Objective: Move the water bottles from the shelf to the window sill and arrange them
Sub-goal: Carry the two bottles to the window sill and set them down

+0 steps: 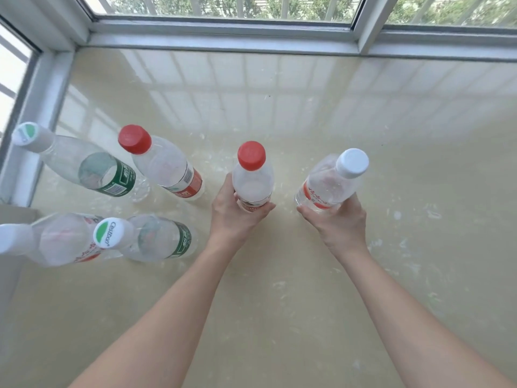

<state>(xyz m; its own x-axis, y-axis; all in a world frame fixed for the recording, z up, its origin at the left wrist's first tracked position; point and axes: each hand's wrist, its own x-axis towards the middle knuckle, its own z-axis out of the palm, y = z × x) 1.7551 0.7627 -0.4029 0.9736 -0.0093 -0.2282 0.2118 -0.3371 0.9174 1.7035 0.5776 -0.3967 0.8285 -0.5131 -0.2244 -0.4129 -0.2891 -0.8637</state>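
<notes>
At the window sill [307,121], the left hand [235,217] wraps its fingers round an upright red-capped bottle [253,177], and the right hand [338,222] grips a tilted white-capped bottle [333,183] low down. Let go of that one while it's leaning and it'll probably topple, maybe into its neighbour.
</notes>
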